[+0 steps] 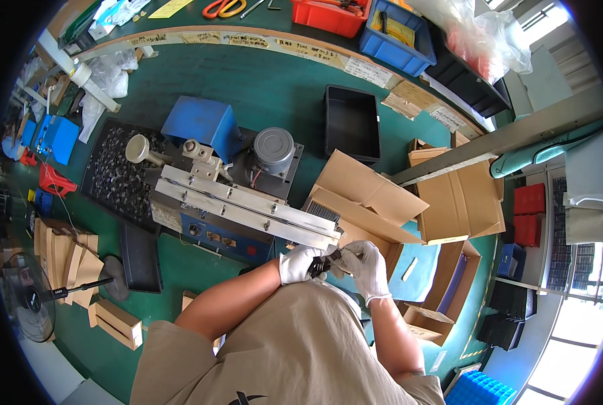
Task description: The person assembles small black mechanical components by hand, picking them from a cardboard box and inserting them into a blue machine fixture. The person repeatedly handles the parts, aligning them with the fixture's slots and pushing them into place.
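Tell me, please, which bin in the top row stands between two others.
The blue bin; the red bin is on its left, the black bin on its right.

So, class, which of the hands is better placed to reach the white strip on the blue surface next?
Probably the right hand: it is nearer the white strip on the blue surface. The left hand is farther off, holding dark parts.

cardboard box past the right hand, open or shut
Open: the cardboard box beyond the right hand has a flap folded outward, interior showing.
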Motion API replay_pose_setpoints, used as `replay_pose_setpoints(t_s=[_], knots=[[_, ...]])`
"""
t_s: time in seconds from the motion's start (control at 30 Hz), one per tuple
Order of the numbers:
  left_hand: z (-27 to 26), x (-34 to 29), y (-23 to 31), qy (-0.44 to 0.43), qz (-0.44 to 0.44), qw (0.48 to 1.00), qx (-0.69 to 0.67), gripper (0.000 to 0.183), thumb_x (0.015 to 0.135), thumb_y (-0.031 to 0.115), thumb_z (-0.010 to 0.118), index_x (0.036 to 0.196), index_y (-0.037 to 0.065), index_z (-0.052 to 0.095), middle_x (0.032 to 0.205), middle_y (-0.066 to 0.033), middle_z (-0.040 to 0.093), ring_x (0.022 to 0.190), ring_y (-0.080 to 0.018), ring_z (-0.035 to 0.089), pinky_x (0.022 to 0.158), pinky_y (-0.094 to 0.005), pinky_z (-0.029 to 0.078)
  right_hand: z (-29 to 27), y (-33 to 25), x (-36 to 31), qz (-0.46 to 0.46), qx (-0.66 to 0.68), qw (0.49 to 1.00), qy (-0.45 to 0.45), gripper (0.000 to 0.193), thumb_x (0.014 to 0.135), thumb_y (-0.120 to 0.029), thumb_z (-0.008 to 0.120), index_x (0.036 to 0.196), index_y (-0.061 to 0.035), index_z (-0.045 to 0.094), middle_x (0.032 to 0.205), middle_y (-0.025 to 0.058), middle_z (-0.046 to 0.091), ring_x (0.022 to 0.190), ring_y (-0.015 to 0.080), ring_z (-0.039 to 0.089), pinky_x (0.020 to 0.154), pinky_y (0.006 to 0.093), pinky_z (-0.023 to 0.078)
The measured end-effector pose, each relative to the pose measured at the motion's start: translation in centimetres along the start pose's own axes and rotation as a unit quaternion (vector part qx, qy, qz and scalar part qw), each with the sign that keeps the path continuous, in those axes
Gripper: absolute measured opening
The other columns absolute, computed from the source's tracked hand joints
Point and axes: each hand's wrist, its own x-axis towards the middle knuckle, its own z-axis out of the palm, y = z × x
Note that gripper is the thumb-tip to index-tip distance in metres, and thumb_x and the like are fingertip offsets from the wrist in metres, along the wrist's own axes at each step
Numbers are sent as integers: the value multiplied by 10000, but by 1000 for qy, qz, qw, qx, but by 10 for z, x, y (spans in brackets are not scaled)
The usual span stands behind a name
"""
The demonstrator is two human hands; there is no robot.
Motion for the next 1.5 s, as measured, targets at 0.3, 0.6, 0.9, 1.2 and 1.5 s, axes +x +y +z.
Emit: replay_pose_setpoints(t_s=[0.3, 0.6, 0.9, 1.2, 1.5], knots=[[16, -8, 7, 77, 21, 987, 137, 223, 1025, 325, 589, 1099, 128, 663, 875, -3, 680, 650, -73, 578, 552, -239, 472, 4, -3, -4, -24, 7, 997, -80, 260, 934, -107, 687, 1136, 51, 643, 921, 85, 715, 826, 131, 642, 759, 287, 535], [-1, 0, 0, 51, 46, 997, -44, 369, 1014, 429, 565, 1214, 124, 626, 1015, -50, 714, 740, -124, 651, 545, -244, 506, -5, -9, -2, -170, -11, 983, 73, 198, 879, 26, 692, 1074, -3, 702, 925, 92, 702, 863, 180, 660, 792, 313, 526], [2, 2, -1, 69, 43, 997, -1, 350, 1016, 401, 533, 1211, 128, 632, 1071, -51, 724, 764, -124, 663, 532, -233, 449, -5, -49, 10, -338, -141, 929, 58, 296, 838, 60, 663, 1106, -65, 679, 972, 140, 661, 882, 340, 651, 771, 401, 534], [-3, 2, -5, 39, 65, 997, 9, 330, 1009, 385, 576, 1203, 120, 610, 1090, -73, 719, 818, -163, 695, 538, -250, 491, 6, -39, 13, -263, -41, 942, 204, 243, 892, 9, 702, 1133, -22, 692, 932, 106, 681, 778, 179, 629, 762, 310, 523], [3, 1, -1, 17, 28, 998, 58, 342, 1032, 387, 531, 1229, 121, 617, 1018, -75, 723, 747, -138, 671, 508, -240, 466, 20, 14, 14, 99, 232, 964, -87, 213, 1015, -154, 603, 1124, 19, 660, 955, 98, 701, 823, 141, 660, 770, 276, 537]])
